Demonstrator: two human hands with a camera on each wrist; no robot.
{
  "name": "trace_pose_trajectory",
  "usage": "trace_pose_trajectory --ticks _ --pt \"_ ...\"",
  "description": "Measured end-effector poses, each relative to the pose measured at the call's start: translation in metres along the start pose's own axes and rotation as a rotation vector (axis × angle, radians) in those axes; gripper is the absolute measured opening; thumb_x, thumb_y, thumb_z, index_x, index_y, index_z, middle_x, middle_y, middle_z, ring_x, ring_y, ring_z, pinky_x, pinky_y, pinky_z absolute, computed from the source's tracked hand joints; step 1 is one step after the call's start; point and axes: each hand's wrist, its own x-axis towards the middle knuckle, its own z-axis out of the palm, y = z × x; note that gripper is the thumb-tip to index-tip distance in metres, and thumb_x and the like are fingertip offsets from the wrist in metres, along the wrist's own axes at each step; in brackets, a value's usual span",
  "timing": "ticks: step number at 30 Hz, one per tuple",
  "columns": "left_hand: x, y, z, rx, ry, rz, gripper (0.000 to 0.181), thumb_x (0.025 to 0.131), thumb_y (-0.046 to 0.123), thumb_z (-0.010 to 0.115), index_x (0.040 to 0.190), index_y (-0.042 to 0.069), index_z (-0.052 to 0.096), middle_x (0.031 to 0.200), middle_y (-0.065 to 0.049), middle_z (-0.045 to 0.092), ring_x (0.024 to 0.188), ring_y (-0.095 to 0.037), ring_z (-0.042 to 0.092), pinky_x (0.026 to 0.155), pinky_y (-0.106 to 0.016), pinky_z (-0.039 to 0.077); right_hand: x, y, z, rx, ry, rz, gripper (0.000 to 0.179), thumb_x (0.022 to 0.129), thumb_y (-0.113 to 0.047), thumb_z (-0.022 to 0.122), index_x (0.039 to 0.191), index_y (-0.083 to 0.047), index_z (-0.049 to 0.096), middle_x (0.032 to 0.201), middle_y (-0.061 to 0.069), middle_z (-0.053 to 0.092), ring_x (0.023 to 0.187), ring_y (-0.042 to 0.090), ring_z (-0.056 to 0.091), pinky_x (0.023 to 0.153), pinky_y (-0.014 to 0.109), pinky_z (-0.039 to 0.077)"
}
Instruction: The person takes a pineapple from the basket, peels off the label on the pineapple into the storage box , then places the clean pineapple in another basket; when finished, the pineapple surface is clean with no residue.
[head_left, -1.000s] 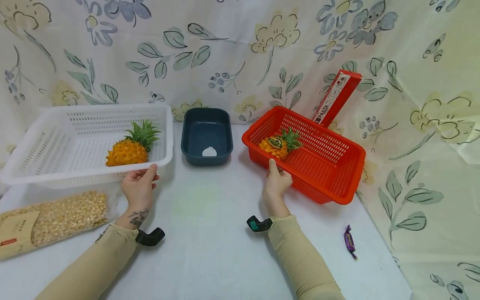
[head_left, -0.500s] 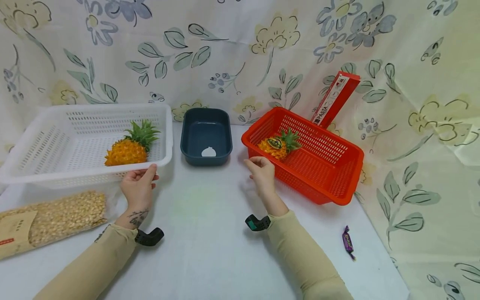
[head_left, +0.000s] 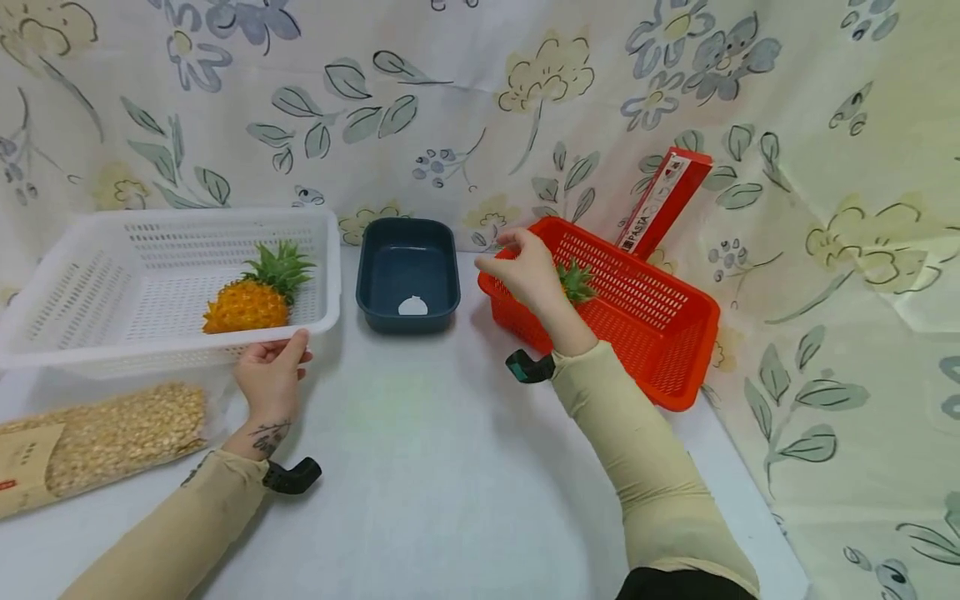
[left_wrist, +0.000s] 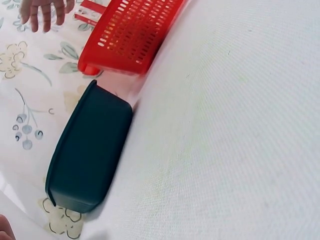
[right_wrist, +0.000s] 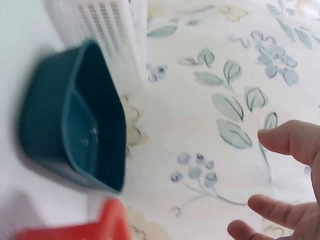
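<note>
My left hand [head_left: 268, 382] grips the front rim of the white plastic basket [head_left: 150, 354], thumb on top, with the other fingers partly hidden below. In that basket an orange pineapple [head_left: 246, 307] with a green crown lies on its side. Over the left end of the red plastic basket [head_left: 660, 333], my right hand [head_left: 528, 271] is raised, holding nothing. The right wrist view shows its thumb and fingers [right_wrist: 277, 212] spread apart. Beneath this hand a second pineapple [head_left: 576, 283] is mostly hidden, only its green crown showing.
Between the baskets stands a dark blue tub [head_left: 408, 275]. A red pasta box [head_left: 663, 204] leans behind the red basket. The bag of pale kernels [head_left: 127, 433] lies front left. A floral cloth [head_left: 465, 108] hangs behind.
My right hand has let go of the red basket's front rim and risen back over its left end, fingers spreading. The left hand keeps its grip. The right arm now covers the purple-wrapped candy.
</note>
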Motion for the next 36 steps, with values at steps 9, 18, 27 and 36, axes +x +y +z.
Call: trace_pose_trajectory --ticks 9,18,27,36 --pt "0.0 -0.003 -0.003 0.023 0.007 -0.019 0.02 0.076 0.024 0.077 0.079 0.01 0.063 0.061 0.007 0.065 0.052 -0.004 0.061 0.044 -0.017 0.045 0.049 -0.017 -0.035 -0.242 -0.092 0.129 0.064 0.08 -0.039 0.067 0.133 -0.011 0.043 0.137 0.008 0.043 0.116 0.025 0.046 0.095 0.042 0.042" --pt "0.001 -0.002 -0.004 0.031 0.002 -0.02 0.019 0.076 0.023 0.076 0.079 0.011 0.062 0.06 0.008 0.065 0.051 -0.004 0.061 0.044 -0.016 0.046 0.08 0.003 -0.051 -0.349 -0.274 0.27 0.076 0.084 -0.035 0.063 0.147 -0.016 0.026 0.151 0.009 0.025 0.135 0.03 0.028 0.108 0.048 0.029" --pt "0.002 -0.005 -0.003 0.009 -0.001 -0.008 0.019 0.076 0.022 0.077 0.076 0.01 0.062 0.058 0.007 0.064 0.05 -0.004 0.061 0.043 -0.016 0.046 0.082 0.021 -0.053 -0.203 -0.277 0.623 0.088 0.082 -0.04 0.065 0.147 -0.008 0.014 0.151 0.01 0.021 0.133 0.029 0.027 0.109 0.044 0.03" --pt "0.003 -0.005 -0.002 -0.004 -0.007 -0.013 0.019 0.076 0.022 0.077 0.076 0.01 0.062 0.059 0.006 0.065 0.051 -0.004 0.061 0.043 -0.016 0.046 0.08 0.036 -0.04 -0.09 -0.241 0.796 0.088 0.078 -0.036 0.072 0.143 -0.008 0.019 0.141 0.01 0.031 0.123 0.027 0.032 0.103 0.043 0.037"
